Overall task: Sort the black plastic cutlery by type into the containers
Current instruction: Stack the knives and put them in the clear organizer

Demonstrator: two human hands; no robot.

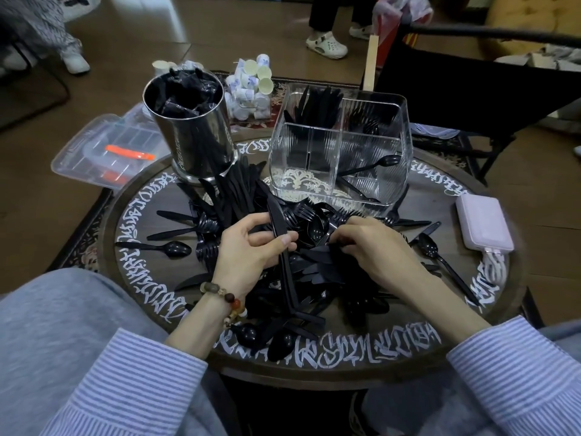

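Note:
A heap of black plastic cutlery (239,196) covers the middle of the round table (490,297). My left hand (248,250) grips a few black knives (284,269) that stand nearly upright in it. My right hand (374,247) lies on the heap with its fingers curled round a black fork (338,220). Behind the heap stands a clear divided container (390,121), with knives in its back left compartment and a spoon (372,165) in the front right one. A steel cylinder (195,133) at the back left holds wrapped black cutlery.
A pink power bank (484,225) with a white cable lies at the table's right edge. A clear lidded box (107,149) sits off the table's left. Small white cups (251,89) are piled behind the cylinder. A black chair (471,86) stands at right. People's feet (327,44) are beyond.

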